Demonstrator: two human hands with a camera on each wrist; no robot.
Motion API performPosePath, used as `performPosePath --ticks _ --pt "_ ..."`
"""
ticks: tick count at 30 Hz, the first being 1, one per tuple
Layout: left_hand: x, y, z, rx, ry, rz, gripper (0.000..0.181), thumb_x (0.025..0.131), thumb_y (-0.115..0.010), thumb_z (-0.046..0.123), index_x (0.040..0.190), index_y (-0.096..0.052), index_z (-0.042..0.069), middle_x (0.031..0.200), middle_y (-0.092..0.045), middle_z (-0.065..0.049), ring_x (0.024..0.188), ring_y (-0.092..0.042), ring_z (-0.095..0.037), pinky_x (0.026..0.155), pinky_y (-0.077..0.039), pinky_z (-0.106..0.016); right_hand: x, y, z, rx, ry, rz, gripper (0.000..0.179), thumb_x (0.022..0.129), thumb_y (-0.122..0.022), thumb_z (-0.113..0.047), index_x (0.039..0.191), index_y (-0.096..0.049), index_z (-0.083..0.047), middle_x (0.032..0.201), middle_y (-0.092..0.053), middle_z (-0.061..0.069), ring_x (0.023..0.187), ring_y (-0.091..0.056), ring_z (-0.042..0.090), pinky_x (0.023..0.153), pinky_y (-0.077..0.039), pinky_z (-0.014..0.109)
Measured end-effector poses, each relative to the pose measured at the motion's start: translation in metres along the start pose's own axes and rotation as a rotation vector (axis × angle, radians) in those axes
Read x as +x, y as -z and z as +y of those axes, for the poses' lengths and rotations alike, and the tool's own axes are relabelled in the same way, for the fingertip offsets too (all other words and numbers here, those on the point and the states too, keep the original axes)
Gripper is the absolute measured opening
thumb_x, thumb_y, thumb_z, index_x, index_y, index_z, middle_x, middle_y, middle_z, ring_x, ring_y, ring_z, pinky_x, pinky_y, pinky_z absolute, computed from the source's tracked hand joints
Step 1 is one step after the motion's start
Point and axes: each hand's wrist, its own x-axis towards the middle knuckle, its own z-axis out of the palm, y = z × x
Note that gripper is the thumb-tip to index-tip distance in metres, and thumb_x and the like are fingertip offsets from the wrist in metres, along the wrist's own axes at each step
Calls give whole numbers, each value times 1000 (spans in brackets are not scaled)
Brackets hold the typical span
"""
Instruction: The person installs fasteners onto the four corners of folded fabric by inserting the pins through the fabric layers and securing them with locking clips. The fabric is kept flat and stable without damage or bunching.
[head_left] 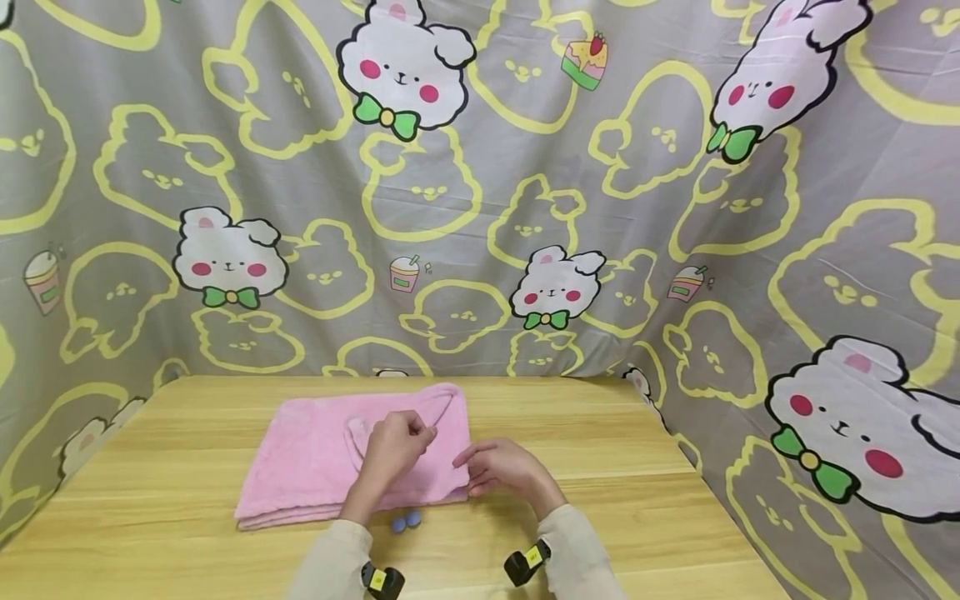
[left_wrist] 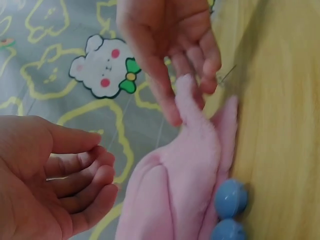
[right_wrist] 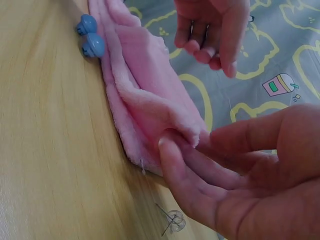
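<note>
pink plush cloth (head_left: 307, 458): folded, fuzzy, creased | right hand (head_left: 510, 467): pinching its corner | left hand (head_left: 396, 446): fingertips gathered, can't tell if pinching anything | blue caps (right_wrist: 93, 46) beside edge

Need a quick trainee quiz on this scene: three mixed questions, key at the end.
1. How many rounded blue plastic pieces lie by the near edge of the folded pink plush cloth?
2. Which hand touches a corner of the cloth? A) left B) right
3. Fill in: the clear plastic piece with a thin metal pin lies on the ____.

Key:
1. Two.
2. B, the right hand.
3. Pale wood-grain table.
</note>
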Motion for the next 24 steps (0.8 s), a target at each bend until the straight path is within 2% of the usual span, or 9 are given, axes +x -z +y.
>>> performPosePath --ticks 2,5,9,12,14,19,24 --pt "-2 -2 1 2 -6 -34 21 87 -75 15 69 -65 10 61 -59 3 57 -50 -13 55 -39 -29 1 0 1 -10 24 8 34 87 -53 4 117 -65 14 82 -63 6 73 -66 13 76 -60 32" --pt "-4 -4 3 25 -17 -123 18 86 -78 18 74 -67 10 68 -63 2 63 -53 -13 59 -43 -30 2 -2 3 -66 71 66 33 82 -58 6 113 -69 11 85 -68 6 78 -66 14 79 -59 34" --pt "-8 -5 6 29 -16 -284 18 82 -82 19 85 -69 8 80 -68 -3 73 -60 -16 66 -49 -32 5 -7 4 -62 97 145 22 87 -68 -4 105 -72 8 88 -74 7 80 -69 15 79 -60 37" --pt "-10 -6 6 27 -13 -353 18 80 -82 12 90 -68 6 86 -69 -5 78 -62 -18 70 -51 -34 7 -12 5 -5 91 167 23 90 -71 -8 103 -70 11 85 -75 8 76 -70 15 77 -61 39" --pt "-11 -7 6 35 -22 -356 14 80 -79 8 87 -67 6 82 -68 -5 76 -62 -19 69 -51 -34 8 -14 6 19 85 181 23 90 -70 -7 103 -69 12 83 -75 8 73 -68 14 75 -61 39" --pt "-11 -10 3 37 -65 -284 10 84 -77 9 78 -69 6 72 -67 -2 70 -59 -15 66 -50 -32 8 -15 6 14 76 215 22 89 -70 -8 101 -70 11 82 -73 7 71 -67 15 73 -60 38" --pt "-10 -12 1 38 -77 -247 8 84 -77 9 78 -73 5 74 -71 -3 70 -60 -14 68 -51 -33 10 -14 5 26 75 216 21 89 -69 -8 100 -70 11 79 -73 6 71 -68 15 73 -61 37"
